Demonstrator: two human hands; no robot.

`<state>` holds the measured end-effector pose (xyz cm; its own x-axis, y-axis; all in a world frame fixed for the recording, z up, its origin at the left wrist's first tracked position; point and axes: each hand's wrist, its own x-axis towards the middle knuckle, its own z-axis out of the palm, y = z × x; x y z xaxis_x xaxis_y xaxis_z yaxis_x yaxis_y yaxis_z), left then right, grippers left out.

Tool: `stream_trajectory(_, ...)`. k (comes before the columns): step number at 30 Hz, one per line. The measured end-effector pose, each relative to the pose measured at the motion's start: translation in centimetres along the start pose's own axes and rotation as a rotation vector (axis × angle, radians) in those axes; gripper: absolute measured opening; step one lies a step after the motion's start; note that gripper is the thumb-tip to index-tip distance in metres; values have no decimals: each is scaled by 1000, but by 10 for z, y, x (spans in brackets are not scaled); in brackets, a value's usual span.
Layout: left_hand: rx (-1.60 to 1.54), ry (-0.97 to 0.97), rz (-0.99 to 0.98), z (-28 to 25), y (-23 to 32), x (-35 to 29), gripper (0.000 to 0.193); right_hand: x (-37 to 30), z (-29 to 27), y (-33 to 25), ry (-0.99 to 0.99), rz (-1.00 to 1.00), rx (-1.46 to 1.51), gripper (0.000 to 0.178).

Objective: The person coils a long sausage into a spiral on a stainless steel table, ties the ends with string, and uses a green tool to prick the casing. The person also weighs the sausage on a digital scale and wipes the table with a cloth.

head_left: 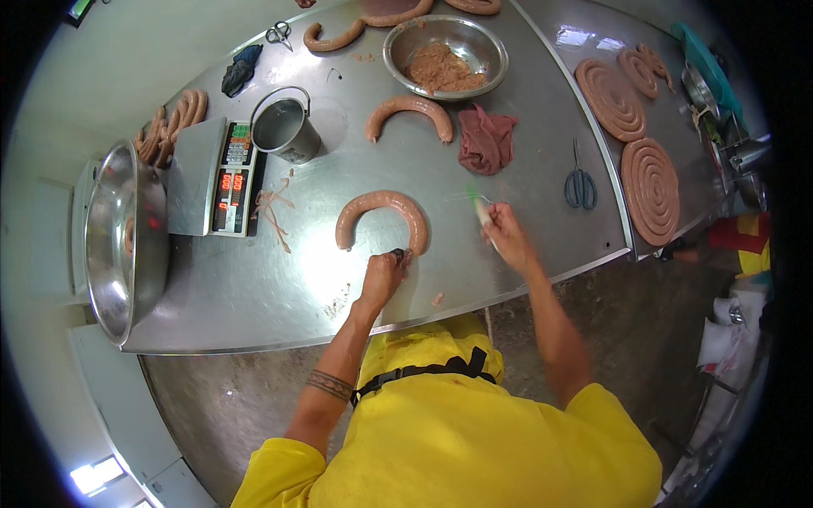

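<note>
A pink horseshoe-shaped sausage (381,207) lies on the steel table (279,288) in front of me. My left hand (383,273) pinches the sausage's right end between closed fingers, with a small dark object at the fingertips. To the right of the sausage, my right hand (501,230) grips a thin pale string or casing (479,206) that runs up from the fist, with a green bit at its tip.
A digital scale (222,176) and a big steel bowl (127,241) stand at left, next to a small metal pail (284,129). Farther back are another curved sausage (411,112), a bowl of ground meat (445,55), a red cloth (485,140), blue scissors (579,182) and coiled sausages (650,190).
</note>
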<state>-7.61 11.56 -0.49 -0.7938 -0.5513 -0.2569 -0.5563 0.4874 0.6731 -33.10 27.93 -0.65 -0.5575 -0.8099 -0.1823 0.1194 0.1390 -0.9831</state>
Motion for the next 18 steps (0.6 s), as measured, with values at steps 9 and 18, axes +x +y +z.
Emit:
stream_trajectory(9,-301,26,-178,3,27,-5,27,-45,124,1,21,918,699,16)
stream_trajectory(18,-1305,-152,-468,-9,26,-11,32,-30,139,-3,162,619,393,9)
